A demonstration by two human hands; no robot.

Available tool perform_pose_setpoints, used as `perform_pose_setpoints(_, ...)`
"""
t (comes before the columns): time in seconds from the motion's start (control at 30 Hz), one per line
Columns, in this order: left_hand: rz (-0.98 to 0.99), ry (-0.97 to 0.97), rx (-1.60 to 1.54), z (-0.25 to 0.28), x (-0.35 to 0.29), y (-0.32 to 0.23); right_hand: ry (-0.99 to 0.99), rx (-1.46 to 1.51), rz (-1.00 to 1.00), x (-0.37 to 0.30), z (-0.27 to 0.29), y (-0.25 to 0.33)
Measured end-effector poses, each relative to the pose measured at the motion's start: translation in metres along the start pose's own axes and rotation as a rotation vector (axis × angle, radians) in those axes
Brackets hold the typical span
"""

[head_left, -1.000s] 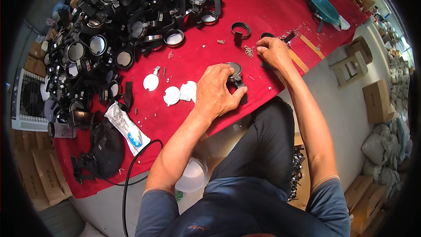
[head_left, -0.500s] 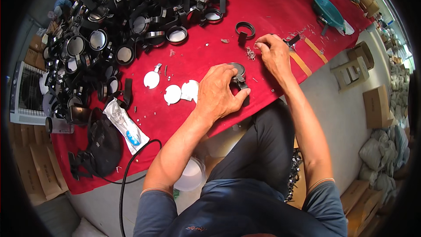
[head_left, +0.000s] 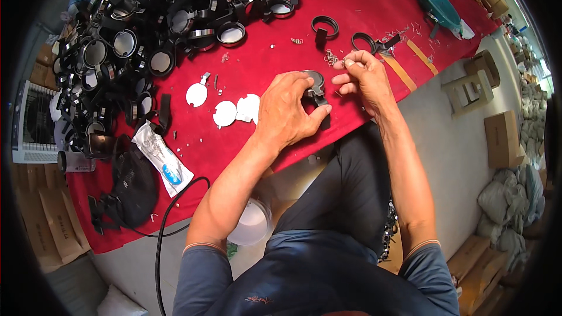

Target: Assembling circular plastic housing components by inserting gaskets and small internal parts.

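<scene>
My left hand (head_left: 288, 105) is closed round a black round part with a hinged-looking grey lid and a short handle (head_left: 317, 81), pressed on the red cloth near the table's front edge. Its fingers cover the left side of that part. To the right, my right hand (head_left: 367, 79) hovers with thumb and forefinger pinched together; whatever sits between them is too small to make out. Just beyond those fingertips lies a small heap of bent metal clips or springs (head_left: 331, 57). Two black rings with handles, one farther off (head_left: 324, 27) and one to its right (head_left: 364, 43), rest beyond my right hand.
Many black rings with handles and metal discs (head_left: 124, 43) are heaped at the left. White discs (head_left: 196, 95) lie beside my left hand. A white packet (head_left: 163, 158), a black bag (head_left: 133, 187) and a cable (head_left: 158, 257) are near left. A teal bowl (head_left: 439, 6) stands far right.
My right hand has drawn back from beside the clip heap, its fingers now pinched, and a black ring behind it shows. My left hand still holds the lidded part. The whole view has shifted slightly.
</scene>
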State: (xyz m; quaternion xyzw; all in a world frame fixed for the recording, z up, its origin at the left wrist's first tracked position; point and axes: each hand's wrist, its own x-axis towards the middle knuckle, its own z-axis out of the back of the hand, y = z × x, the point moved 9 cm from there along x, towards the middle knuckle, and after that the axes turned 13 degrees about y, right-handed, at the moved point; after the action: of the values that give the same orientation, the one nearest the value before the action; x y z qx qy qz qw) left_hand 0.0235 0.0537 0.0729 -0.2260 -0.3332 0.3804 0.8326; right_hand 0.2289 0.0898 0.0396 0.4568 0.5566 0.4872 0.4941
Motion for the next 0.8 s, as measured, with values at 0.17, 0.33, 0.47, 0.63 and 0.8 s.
perform_pose_setpoints(0.17, -0.035, -0.034, 0.030, 0.001, 0.000, -0.001, -0.005, 0.291, -0.156, -0.027, -0.005, -0.020)
perform_pose_setpoints(0.33, -0.009, -0.009, 0.003, -0.002, -0.001, 0.001, 0.022, 0.192, -0.169, -0.047, -0.014, -0.031)
perform_pose_setpoints(0.47, -0.012, -0.008, 0.016, -0.001, -0.002, 0.001, -0.085, -0.198, -0.045, -0.062, -0.027, -0.017)
perform_pose_setpoints(0.63, -0.002, 0.016, 0.020, 0.000, 0.000, 0.001, -0.166, -0.826, 0.505, -0.083, -0.050, 0.035)
perform_pose_setpoints(0.8, 0.028, 0.043, 0.034, 0.001, 0.000, 0.002, -0.230, -0.956, 0.769, -0.092, -0.068, 0.046)
